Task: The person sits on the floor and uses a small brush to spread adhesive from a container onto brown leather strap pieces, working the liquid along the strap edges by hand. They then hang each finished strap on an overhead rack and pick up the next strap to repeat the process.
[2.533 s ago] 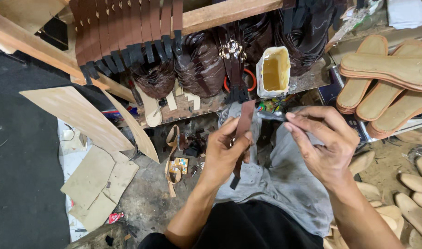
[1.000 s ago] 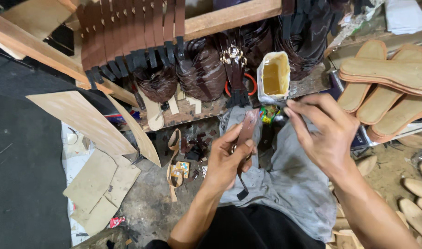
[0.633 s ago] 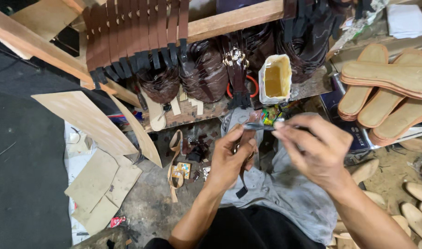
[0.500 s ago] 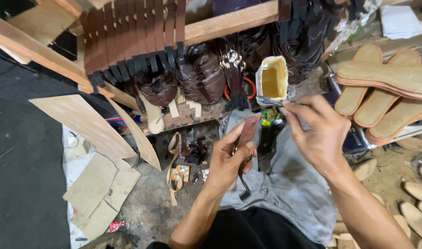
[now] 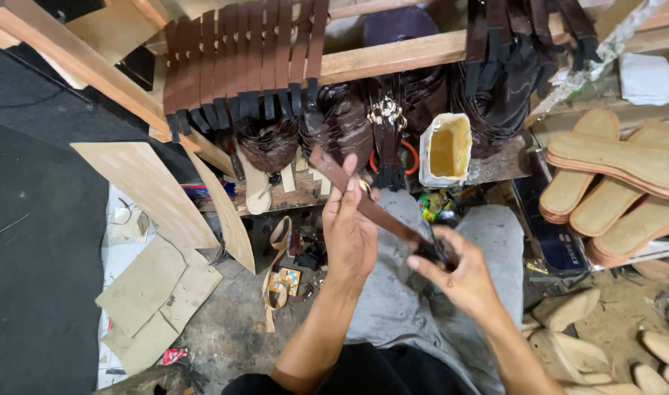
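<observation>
A long dark brown leather strap (image 5: 375, 212) runs slantwise from upper left to lower right above my lap. My left hand (image 5: 349, 230) lies under and along its upper part, fingers stretched up against it. At the strap's lower end my right hand (image 5: 462, 274) pinches it between thumb and fingers; whether a small tool is also in that hand is hidden. Just behind stands a white tub of yellow glue (image 5: 446, 148) on the low wooden bench (image 5: 393, 58).
Rows of brown straps (image 5: 239, 66) hang from the bench, with bundles of dark straps (image 5: 349, 124) below. Stacked tan insoles (image 5: 627, 183) lie at the right, more soles (image 5: 663, 351) on the floor. Cardboard pieces (image 5: 152, 292) and a wooden board (image 5: 152, 194) lie at the left.
Both hands were close together near the glue tub with the strap held upright. Now the strap is tilted slantwise, my right hand has dropped to its lower end, and my left hand supports its upper part.
</observation>
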A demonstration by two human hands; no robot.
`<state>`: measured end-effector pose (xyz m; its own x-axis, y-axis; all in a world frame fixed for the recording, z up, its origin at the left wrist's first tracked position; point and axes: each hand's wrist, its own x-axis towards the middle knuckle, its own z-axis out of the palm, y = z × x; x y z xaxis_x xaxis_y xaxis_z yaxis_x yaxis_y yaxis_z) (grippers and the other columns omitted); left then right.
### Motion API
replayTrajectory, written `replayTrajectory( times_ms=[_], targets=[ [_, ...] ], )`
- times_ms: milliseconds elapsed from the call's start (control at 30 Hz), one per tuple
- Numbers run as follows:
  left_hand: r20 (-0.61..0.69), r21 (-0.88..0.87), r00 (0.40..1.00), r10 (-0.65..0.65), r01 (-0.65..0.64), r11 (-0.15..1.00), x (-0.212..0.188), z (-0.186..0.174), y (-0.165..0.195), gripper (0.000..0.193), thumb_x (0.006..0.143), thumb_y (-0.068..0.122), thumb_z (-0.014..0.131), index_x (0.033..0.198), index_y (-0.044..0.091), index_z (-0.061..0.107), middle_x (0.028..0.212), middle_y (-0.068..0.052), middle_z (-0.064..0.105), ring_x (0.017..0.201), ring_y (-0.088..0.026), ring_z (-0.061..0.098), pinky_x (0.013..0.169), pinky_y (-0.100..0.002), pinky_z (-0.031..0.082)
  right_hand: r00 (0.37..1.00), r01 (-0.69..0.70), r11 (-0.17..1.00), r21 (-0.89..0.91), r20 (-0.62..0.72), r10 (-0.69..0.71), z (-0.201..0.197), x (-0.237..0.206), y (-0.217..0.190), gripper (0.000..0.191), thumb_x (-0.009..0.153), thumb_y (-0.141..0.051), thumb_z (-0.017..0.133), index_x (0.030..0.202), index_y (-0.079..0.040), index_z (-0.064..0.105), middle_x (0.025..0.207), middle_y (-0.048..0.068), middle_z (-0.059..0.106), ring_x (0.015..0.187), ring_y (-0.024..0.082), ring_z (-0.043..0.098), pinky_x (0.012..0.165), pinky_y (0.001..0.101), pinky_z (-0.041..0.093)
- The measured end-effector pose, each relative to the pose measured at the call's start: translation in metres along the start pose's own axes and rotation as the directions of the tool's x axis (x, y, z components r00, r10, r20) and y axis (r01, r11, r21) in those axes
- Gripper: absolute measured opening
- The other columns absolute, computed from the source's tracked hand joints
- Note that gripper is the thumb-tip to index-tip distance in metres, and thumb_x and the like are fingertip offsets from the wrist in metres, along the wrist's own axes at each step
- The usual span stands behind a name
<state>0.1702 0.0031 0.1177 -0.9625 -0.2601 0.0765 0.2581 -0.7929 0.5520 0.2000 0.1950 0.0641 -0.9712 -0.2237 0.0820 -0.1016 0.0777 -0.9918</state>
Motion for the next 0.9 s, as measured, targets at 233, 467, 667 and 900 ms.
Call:
replayTrajectory(
  times_ms=[233, 467, 667, 900],
  targets=[
    [0.279, 0.321, 0.947, -0.162, 0.068, 0.945, -0.026, -0.006, -0.005, 0.047, 0.098, 0.01, 0.063, 0.144, 0.004, 0.052, 0.132, -0.005, 0.059, 0.126, -0.017, 0.056, 0.109, -0.036, 0.048, 0.997, -0.056, 0.993, 0.101, -0.055, 0.061, -0.017, 0.0, -0.006, 0.018, 0.09, -0.01, 0.075, 0.102, 0.003, 0.077, 0.087, 0.008, 0.079, 0.081, 0.012, 0.071, 0.079, 0.0276, 0.057],
    [0.109, 0.538, 0.986, -0.129, 0.051, 0.841, -0.047, -0.02, -0.016, 0.018, 0.1, 0.004, 0.072, 0.114, -0.008, 0.074, 0.097, -0.009, 0.073, 0.086, -0.016, 0.067, 0.081, -0.031, 0.056, 0.997, -0.074, 0.997, -0.016, 0.004, 0.074, -0.032, 0.048, -0.017, 0.023, 0.095, -0.015, 0.073, 0.102, 0.005, 0.063, 0.086, 0.011, 0.071, 0.073, 0.017, 0.067, 0.068, 0.0336, 0.055],
    [-0.028, 0.479, 0.998, 0.06, -0.04, 0.877, -0.056, -0.014, 0.009, 0.019, 0.097, 0.002, 0.069, 0.113, -0.01, 0.07, 0.091, -0.012, 0.074, 0.079, -0.018, 0.072, 0.078, -0.033, 0.062, 0.917, 0.096, 0.517, -0.85, -0.127, -0.379, -0.07, 0.109, 0.008, 0.03, 0.1, -0.018, 0.062, 0.127, -0.01, 0.074, 0.1, 0.021, 0.062, 0.087, 0.042, 0.067, 0.074, 0.0477, 0.052],
    [-0.034, 0.715, 0.966, 0.255, -0.154, 0.682, -0.072, 0.001, 0.015, 0.02, 0.096, -0.003, 0.07, 0.115, -0.011, 0.069, 0.095, -0.012, 0.073, 0.085, -0.017, 0.074, 0.078, -0.028, 0.057, 0.901, 0.124, 0.231, -0.965, 0.012, -0.434, -0.057, 0.167, 0.074, 0.008, 0.081, -0.013, 0.072, 0.08, -0.007, 0.078, 0.094, 0.019, 0.067, 0.083, 0.035, 0.07, 0.069, 0.0444, 0.055]
  ],
)
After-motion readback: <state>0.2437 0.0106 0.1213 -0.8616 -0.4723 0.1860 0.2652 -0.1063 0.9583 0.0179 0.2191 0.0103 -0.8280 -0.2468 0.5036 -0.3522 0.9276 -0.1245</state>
